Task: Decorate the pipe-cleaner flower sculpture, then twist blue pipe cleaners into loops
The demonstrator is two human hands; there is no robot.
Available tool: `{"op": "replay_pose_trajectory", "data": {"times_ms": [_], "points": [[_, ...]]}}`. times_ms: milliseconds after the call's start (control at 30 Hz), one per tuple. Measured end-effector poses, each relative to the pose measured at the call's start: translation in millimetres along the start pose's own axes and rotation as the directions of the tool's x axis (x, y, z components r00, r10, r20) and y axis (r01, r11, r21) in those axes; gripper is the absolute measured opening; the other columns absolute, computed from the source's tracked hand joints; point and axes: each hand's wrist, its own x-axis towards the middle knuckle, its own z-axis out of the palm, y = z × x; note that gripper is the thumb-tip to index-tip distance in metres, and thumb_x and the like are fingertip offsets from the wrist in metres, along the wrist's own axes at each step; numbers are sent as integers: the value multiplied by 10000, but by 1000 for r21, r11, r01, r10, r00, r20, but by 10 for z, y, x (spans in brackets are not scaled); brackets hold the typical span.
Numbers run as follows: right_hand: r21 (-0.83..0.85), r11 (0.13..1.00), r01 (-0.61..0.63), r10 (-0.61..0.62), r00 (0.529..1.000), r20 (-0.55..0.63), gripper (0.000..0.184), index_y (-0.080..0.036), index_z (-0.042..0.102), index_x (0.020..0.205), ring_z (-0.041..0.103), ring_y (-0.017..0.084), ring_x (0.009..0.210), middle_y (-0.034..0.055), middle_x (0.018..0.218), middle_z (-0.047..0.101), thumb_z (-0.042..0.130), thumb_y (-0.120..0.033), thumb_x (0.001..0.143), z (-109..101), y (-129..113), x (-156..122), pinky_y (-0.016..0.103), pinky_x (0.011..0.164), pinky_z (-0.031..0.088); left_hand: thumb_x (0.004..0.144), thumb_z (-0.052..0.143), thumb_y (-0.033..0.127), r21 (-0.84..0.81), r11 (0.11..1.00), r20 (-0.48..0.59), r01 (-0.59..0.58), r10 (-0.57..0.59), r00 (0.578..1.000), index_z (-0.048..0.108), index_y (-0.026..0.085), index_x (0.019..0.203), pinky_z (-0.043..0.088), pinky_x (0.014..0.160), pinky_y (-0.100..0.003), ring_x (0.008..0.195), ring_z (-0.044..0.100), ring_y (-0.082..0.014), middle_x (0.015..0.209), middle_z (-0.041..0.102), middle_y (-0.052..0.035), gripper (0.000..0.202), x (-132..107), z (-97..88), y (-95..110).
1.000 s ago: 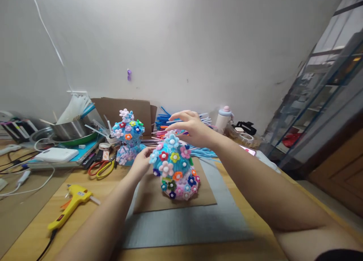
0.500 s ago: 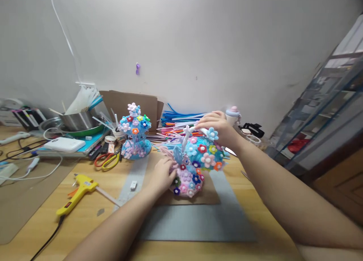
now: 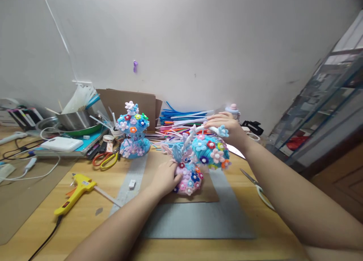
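Keep pink base [image 3: 189,179] pinned on cardboard mat [image 3: 211,193], mid desk [image 3: 85,219], w/ left hand [image 3: 165,179]; fingers closed round its left side. Lift blue flowered dome [image 3: 210,151] straight, slow, so white stems [image 3: 185,142] inside don't snag or bend. Right hand [image 3: 227,128] curled over dome top, pinching its white handle, wrist bent down, forearm reaching in from right edge. Dome tilted, raised off base to its right. Second flower piece [image 3: 133,130] near back-left, apart.

Bare forearms, two hands, no sleeves
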Motion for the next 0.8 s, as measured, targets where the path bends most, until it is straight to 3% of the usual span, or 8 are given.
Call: {"op": "replay_pose_trajectory", "data": {"times_ms": [167, 400, 800], "points": [[65, 993, -97, 98, 995, -12, 153, -274, 687, 915, 592, 232, 1028, 0, 959, 707, 575, -338, 833, -12, 151, -250, 438, 973, 317, 812, 504, 353, 144, 988, 15, -54, 52, 999, 579, 184, 1027, 387, 913, -391, 1024, 535, -275, 1088, 603, -99, 283, 12, -13, -5], [71, 970, -234, 237, 971, -38, 161, -277, 698, 854, 576, 249, 1059, 0, 930, 709, 568, -366, 826, -9, 187, -517, 440, 980, 334, 831, 475, 362, 242, 967, 13, -74, 73, 997, 578, 179, 1011, 415, 863, -374, 982, 555, -262, 1056, 620, -97, 276, 4, -6, -12], [148, 953, -264, 282, 952, -118, 182, -273, 691, 786, 567, 257, 1081, 13, 917, 708, 556, -390, 818, 109, 369, -866, 458, 962, 361, 829, 486, 359, 269, 959, 10, -86, 86, 996, 590, 176, 994, 418, 857, -358, 968, 563, -250, 1038, 626, -98, 268, 1, 5, -28]]}}
